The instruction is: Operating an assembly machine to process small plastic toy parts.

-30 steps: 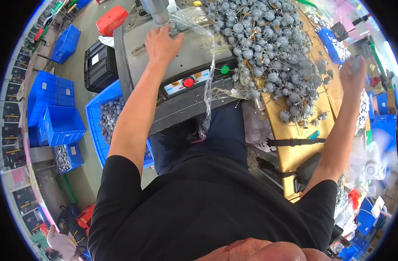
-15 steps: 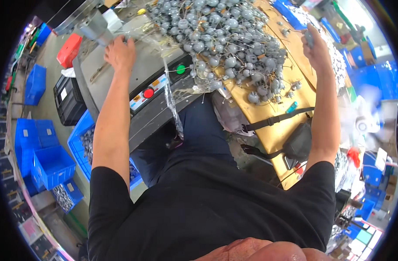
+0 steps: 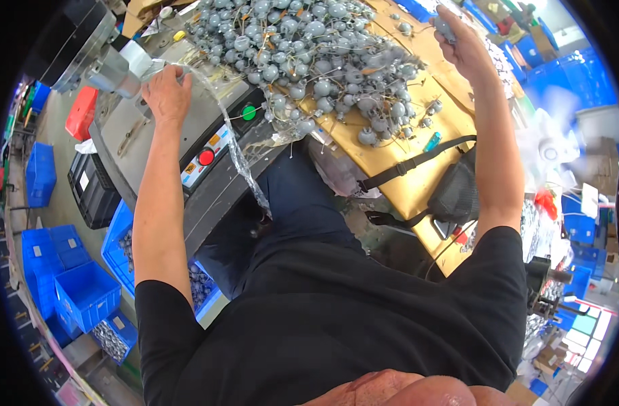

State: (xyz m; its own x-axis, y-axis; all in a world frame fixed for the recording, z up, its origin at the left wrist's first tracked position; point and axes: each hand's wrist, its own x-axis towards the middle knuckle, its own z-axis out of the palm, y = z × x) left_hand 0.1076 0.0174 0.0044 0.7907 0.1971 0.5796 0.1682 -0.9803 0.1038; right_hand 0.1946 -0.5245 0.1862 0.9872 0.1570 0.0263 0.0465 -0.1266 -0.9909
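Note:
My left hand point(image 3: 167, 95) is at the machine, beside the grey metal cylinder of its head point(image 3: 113, 73). Its fingers curl down and their tips are hidden, so what they pinch cannot be made out. A strip of clear plastic point(image 3: 236, 152) runs from near this hand over the machine's front edge. Raised at the far right, my right hand point(image 3: 470, 54) is closed on a grey ball-shaped part point(image 3: 445, 30). Between the hands lies a large heap of similar grey ball-shaped parts point(image 3: 309, 51) with thin wire-like stems.
The machine's front panel has a green button point(image 3: 248, 111) and a red button point(image 3: 206, 156). A black strapped bag point(image 3: 455, 189) lies on the yellow tabletop point(image 3: 418, 220). Blue bins point(image 3: 86, 294) stand at left; a fan point(image 3: 549, 149) spins at right.
The view has shifted, so the table and machine sit further left and higher. My right hand has reached farther up and away with its grey part. My left hand stays by the machine head.

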